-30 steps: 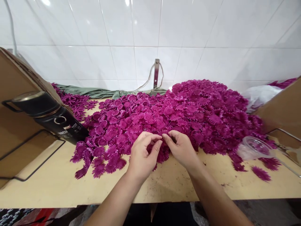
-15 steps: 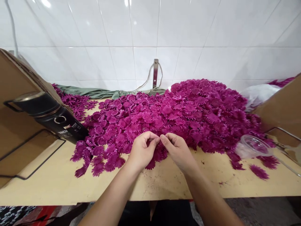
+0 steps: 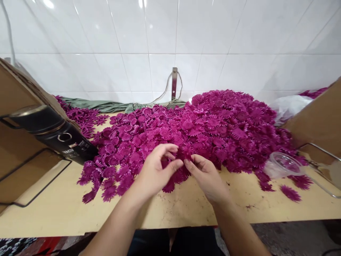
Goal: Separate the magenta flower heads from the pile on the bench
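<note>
- Evidently, in the head view, the right hand's (image 3: 206, 176) fingers pinched a magenta flower piece (image 3: 187, 152) in front of the heap (image 3: 226, 131), over the desk (image 3: 186, 215).
- The left hand (image 3: 157, 169) was just beside it, thumb and fingers parted, with nothing seen between them.
- Handling of this piece looked unfinished, both hands being gathered about it.
- Many more flowers lay loose in the heap; which were done and which were left could not be told.
- A smaller pile (image 3: 86, 119) of narrow-petalled pieces lay beyond the bottle (image 3: 76, 145).
</note>
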### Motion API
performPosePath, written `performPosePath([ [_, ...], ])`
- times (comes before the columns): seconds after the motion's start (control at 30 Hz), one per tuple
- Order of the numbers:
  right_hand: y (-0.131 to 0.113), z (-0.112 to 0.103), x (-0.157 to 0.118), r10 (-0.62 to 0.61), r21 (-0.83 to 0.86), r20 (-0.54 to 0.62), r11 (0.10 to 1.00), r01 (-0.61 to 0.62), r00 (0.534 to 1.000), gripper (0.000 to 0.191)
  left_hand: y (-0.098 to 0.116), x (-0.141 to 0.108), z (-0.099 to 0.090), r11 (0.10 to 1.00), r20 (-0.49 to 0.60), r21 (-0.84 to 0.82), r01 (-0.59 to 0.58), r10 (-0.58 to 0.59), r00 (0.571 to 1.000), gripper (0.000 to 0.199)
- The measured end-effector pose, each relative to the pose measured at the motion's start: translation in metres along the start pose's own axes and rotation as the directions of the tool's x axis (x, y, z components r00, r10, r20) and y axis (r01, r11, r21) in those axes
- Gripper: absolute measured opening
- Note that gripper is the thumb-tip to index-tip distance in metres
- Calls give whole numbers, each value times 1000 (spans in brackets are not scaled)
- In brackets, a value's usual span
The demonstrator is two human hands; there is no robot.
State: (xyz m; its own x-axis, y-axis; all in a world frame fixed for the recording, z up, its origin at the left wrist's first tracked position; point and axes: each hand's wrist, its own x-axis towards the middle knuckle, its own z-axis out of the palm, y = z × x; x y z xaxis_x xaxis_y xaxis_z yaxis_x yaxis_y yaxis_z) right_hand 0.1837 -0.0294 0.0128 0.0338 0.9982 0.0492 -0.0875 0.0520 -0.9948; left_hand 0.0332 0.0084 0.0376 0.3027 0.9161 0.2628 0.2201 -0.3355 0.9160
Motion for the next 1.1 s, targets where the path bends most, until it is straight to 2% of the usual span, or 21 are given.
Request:
performPosePath([
  [0.07,-1,3,0,-18,-24,-5,1000,18,1000,36,0,-5,11,1000,67,-9,-10,10,998,9],
  [0.1,-1,6,-2,-22,-40,8,999,23,1000,37,-2,-4,12,1000,51,-24,-4,5,999,3],
  [0.13,-2,8,-6,-23,-58,35,998,25,999,38,-5,-1,11,998,4,-54,6,-5,1000,9],
  [0.2,-2,11,-15,-9,-99,135,995,22,991,36,-11,10,2,988,-184,-157,-9,-20,983,14],
  [0.27,0,11,-21,13,-135,222,991,17,975,33,-15,20,-11,970,-392,-234,-69,-29,919,12],
  [0.3,1,11,-23,23,-147,226,989,10,974,32,-14,23,-17,969,-442,-235,-80,-33,897,11],
  [0.33,2,10,-23,33,-155,204,988,-1,978,31,-13,24,-20,974,-426,-217,-66,-33,904,9],
  [0.37,3,9,-22,44,-159,168,987,-17,985,31,-10,23,-20,981,-352,-190,-34,-36,935,9],
  [0.43,3,7,-17,54,-160,104,986,-37,993,30,-5,16,-15,993,-91,-118,28,-39,995,19],
  [0.47,3,6,-15,46,-154,99,988,-30,994,29,-3,12,-10,996,26,-77,35,-33,999,19],
  [0.5,3,6,-13,32,-150,107,989,-15,994,27,-2,9,-4,999,95,-33,24,-20,995,13],
  [0.53,2,5,-11,18,-154,118,988,0,993,25,-1,6,2,1000,116,5,7,-7,993,6],
  [0.57,2,6,-10,9,-167,128,986,12,992,24,-2,4,7,999,94,36,-12,8,996,8],
  [0.67,0,8,-12,2,-235,118,972,26,993,23,-5,5,18,997,-71,74,-36,42,997,19],
  [0.8,-6,13,-22,-49,-278,109,957,78,993,22,-10,17,16,996,-200,80,-49,64,978,19],
  [0.87,-9,13,-29,-67,-292,199,948,124,978,20,-14,27,5,998,-357,69,-7,32,934,17],
  [0.93,-9,10,-33,-92,-286,289,942,178,953,19,-19,38,-10,996,-550,58,68,-25,835,19],
  [0.97,-9,7,-33,-113,-266,300,944,197,947,18,-20,43,-17,993,-556,85,84,-22,831,17],
  [1.03,-7,-1,-28,-148,-196,209,962,190,967,13,-20,46,-28,981,-446,182,66,23,895,9],
  [1.1,-4,-8,-19,-116,-105,63,987,122,991,11,-17,43,-31,948,-320,319,14,94,943,25],
])
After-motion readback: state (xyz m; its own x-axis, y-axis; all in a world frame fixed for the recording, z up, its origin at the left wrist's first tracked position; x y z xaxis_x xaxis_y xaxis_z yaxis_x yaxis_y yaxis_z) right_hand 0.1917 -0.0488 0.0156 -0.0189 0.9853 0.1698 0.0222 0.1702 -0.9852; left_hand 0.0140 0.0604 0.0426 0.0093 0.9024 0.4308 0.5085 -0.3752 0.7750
